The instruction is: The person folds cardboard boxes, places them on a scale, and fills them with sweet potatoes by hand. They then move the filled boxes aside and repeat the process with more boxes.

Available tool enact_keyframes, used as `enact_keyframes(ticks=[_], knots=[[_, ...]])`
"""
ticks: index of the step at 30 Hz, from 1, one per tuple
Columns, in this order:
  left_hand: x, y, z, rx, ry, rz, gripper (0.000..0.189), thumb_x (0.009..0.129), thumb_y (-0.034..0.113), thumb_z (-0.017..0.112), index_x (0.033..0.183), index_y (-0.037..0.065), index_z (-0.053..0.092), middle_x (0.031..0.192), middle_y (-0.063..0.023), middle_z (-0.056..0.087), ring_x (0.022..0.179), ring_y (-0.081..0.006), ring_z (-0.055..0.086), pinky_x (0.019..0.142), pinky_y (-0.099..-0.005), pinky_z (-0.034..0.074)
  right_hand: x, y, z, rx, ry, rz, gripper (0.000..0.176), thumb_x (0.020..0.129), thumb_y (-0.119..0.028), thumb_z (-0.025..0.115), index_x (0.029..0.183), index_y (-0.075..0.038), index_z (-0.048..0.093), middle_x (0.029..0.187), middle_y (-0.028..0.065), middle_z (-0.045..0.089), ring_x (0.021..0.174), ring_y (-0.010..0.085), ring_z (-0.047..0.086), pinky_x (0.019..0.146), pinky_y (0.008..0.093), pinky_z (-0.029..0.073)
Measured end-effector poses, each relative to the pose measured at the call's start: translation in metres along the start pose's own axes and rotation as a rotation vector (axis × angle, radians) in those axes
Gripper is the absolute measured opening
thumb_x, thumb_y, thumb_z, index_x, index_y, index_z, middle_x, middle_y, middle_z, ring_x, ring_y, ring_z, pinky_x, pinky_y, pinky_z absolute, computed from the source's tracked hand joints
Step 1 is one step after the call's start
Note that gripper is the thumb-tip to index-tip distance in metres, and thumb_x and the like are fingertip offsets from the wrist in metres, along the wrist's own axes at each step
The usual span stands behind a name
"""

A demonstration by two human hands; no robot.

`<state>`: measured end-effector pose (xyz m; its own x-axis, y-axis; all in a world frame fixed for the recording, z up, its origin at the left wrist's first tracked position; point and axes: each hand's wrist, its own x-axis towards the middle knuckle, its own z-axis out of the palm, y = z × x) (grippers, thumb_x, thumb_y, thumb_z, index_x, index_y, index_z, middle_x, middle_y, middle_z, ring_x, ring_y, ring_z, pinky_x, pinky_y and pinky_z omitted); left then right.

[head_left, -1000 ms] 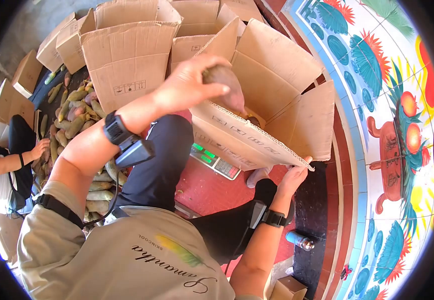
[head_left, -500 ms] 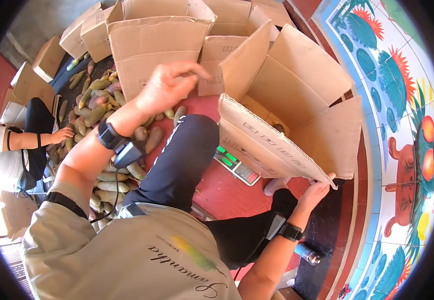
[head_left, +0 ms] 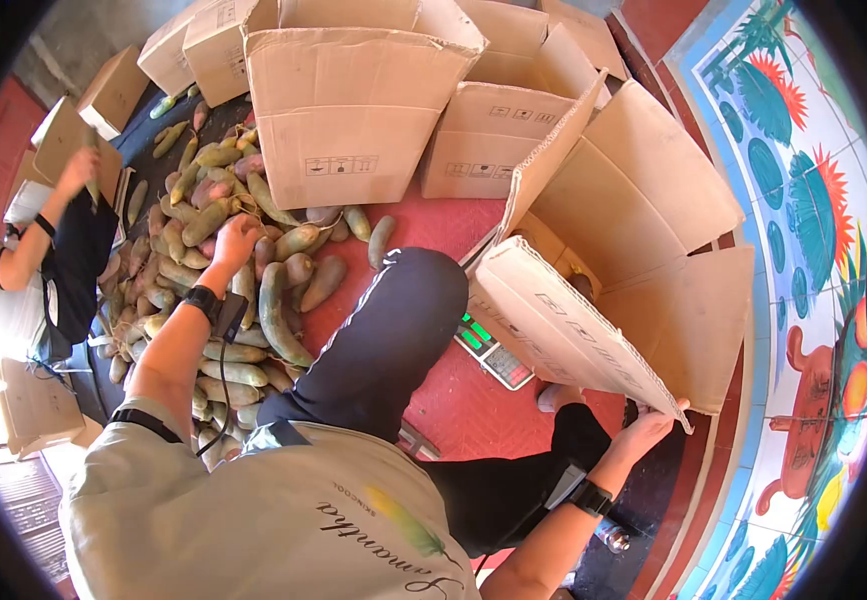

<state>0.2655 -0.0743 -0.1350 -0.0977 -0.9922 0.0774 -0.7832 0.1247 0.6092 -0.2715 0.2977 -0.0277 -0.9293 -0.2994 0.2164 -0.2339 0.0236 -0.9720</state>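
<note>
My left hand is down on a heap of long green and reddish radish-like roots, its fingers curled in among them. What lies under those fingertips is hidden. With my right hand I pinch the near corner of a flap on an open cardboard box, thumb and fingers closed on the edge. Inside this box a root shows over the flap. The box rests at a scale with green lit digits, partly hidden under the flap.
More open cardboard boxes stand beyond the heap. On the left, another person sits by the roots with a raised hand holding a long root. A painted tile wall borders the right side. A bottle is near my right forearm.
My left hand has dropped from the air in front of the boxes onto the heap. My right hand stays on the flap. The other person's hand has risen from the heap with a root.
</note>
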Motion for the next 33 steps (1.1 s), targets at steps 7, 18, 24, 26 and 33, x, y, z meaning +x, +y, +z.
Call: enact_keyframes(ticks=[7, 18, 24, 26, 33], knots=[[-0.027, -0.068, 0.021, 0.452, -0.265, -0.249, 0.050, 0.072, 0.017, 0.058, 0.119, 0.006, 0.043, 0.124, -0.0171, 0.042, 0.112, -0.0316, 0.044, 0.092, -0.0381, 0.038, 0.006, 0.009, -0.008, 0.041, 0.033, 0.042, 0.066, 0.091, -0.049, 0.028, 0.125, 0.008, 0.029, 0.122, 0.0192, 0.040, 0.108, 0.0226, 0.045, 0.092, 0.0350, 0.039], [-0.019, -0.074, 0.037, 0.457, -0.393, -0.466, 0.072, 0.069, 0.017, 0.064, 0.130, 0.009, 0.028, 0.127, -0.0208, 0.033, 0.114, -0.0350, 0.041, 0.093, -0.0388, 0.038, 0.006, -0.001, 0.000, -0.044, 0.152, -0.030, 0.071, 0.090, -0.054, 0.023, 0.112, 0.010, 0.043, 0.103, 0.0173, 0.053, 0.091, 0.0217, 0.055, 0.078, 0.0310, 0.048], [-0.016, -0.078, 0.047, 0.549, -0.438, -0.382, 0.072, 0.067, 0.017, 0.066, 0.125, 0.006, 0.026, 0.118, -0.0216, 0.039, 0.107, -0.0366, 0.047, 0.088, -0.0389, 0.042, 0.007, 0.005, -0.006, 0.031, 0.049, 0.020, 0.069, 0.090, -0.051, 0.028, 0.130, 0.005, 0.025, 0.132, 0.0177, 0.031, 0.120, 0.0256, 0.034, 0.100, 0.0386, 0.028], [-0.018, -0.077, 0.050, 0.502, -0.436, -0.406, 0.070, 0.067, 0.017, 0.067, 0.123, 0.006, 0.026, 0.117, -0.0214, 0.041, 0.106, -0.0359, 0.048, 0.087, -0.0386, 0.042, 0.001, -0.006, 0.007, -0.062, 0.130, -0.016, 0.072, 0.089, -0.056, 0.023, 0.114, 0.008, 0.044, 0.104, 0.0153, 0.053, 0.092, 0.0206, 0.054, 0.079, 0.0297, 0.046], [-0.035, -0.040, 0.031, 0.578, -0.379, -0.319, 0.067, 0.063, 0.020, 0.070, 0.116, 0.005, 0.032, 0.111, -0.0191, 0.045, 0.101, -0.0328, 0.052, 0.083, -0.0373, 0.045, 0.001, -0.005, 0.006, -0.029, 0.130, -0.031, 0.069, 0.090, -0.055, 0.024, 0.114, 0.007, 0.043, 0.105, 0.0142, 0.053, 0.093, 0.0197, 0.054, 0.078, 0.0297, 0.047]])
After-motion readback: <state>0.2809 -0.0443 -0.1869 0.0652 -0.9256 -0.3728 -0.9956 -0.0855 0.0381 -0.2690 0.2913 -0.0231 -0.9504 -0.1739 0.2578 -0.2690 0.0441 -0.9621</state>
